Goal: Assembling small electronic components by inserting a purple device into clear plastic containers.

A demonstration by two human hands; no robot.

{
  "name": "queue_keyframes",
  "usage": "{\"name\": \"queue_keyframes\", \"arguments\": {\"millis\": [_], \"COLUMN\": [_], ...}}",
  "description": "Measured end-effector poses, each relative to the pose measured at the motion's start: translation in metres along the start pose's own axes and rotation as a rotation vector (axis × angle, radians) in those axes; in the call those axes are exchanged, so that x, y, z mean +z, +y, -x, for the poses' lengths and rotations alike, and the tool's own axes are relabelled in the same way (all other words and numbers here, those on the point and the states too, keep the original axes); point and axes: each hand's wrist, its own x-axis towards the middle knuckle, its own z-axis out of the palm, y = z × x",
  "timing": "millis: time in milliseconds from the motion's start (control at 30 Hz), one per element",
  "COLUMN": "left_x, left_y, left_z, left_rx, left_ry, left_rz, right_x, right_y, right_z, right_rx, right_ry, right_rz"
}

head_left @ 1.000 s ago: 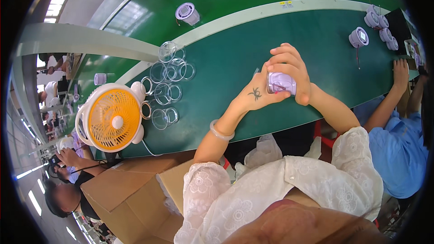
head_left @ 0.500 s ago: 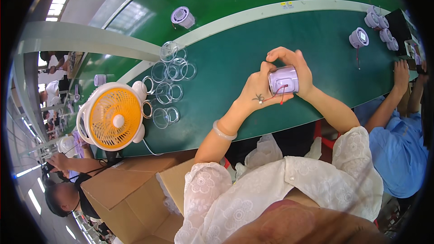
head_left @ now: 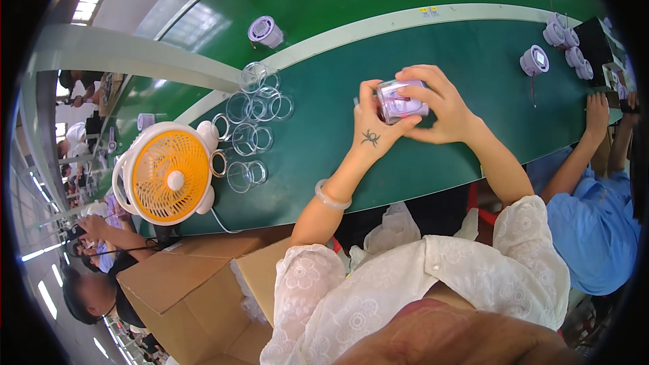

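Both hands are raised over the green table, gripping a lilac cylindrical housing (head_left: pixel 412 107) with a clear plastic sleeve around it. My left hand (head_left: pixel 376 127) is closed on the sleeve's left end. The fingers of my right hand (head_left: pixel 443 105) curl over the top and right side, with the thumb along the lower edge. A bit of red wire shows inside the sleeve; the fingers hide most of the rest. To the left, several clear plastic rings (head_left: pixel 238 107) stand in a cluster on the table.
A white and orange fan (head_left: pixel 172 176) stands at the left table edge, above an open cardboard box (head_left: pixel 182 274). More lilac housings (head_left: pixel 535 60) sit at the far right, and one (head_left: pixel 265 31) lies beyond the pale divider (head_left: pixel 378 25). A co-worker in blue (head_left: pixel 588 223) is on the right.
The housing has shifted slightly left and turned in my hands. My right hand now wraps over it, and the red wires that hung out below are no longer visible there.
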Motion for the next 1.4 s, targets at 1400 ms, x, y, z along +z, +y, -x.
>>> {"name": "queue_keyframes", "arguments": {"millis": [1400], "left_x": [-0.008], "left_y": [0.0], "left_z": [-0.002], "left_rx": [0.15], "left_ry": [-0.092], "left_rz": [-0.263], "right_x": [0.002], "right_y": [0.011], "right_z": [0.013], "right_rx": [0.691], "right_ry": [0.371], "right_rz": [-1.868]}}
